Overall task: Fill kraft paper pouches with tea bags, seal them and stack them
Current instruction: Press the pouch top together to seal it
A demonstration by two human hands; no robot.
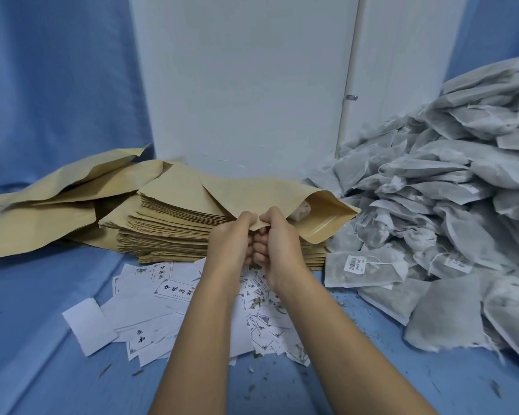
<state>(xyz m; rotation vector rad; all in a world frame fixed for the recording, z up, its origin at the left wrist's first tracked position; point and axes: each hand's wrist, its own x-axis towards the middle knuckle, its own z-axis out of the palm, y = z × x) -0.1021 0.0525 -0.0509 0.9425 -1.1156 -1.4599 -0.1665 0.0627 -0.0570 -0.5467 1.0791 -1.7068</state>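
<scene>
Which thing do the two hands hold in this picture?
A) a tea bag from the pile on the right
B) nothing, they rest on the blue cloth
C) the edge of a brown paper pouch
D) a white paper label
C: the left hand and the right hand both pinch the near edge of the brown paper pouch, which lies over the stack of flat pouches.

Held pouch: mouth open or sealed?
Open. The pouch gapes at its right end, showing shiny lining and a tea bag inside.
</scene>
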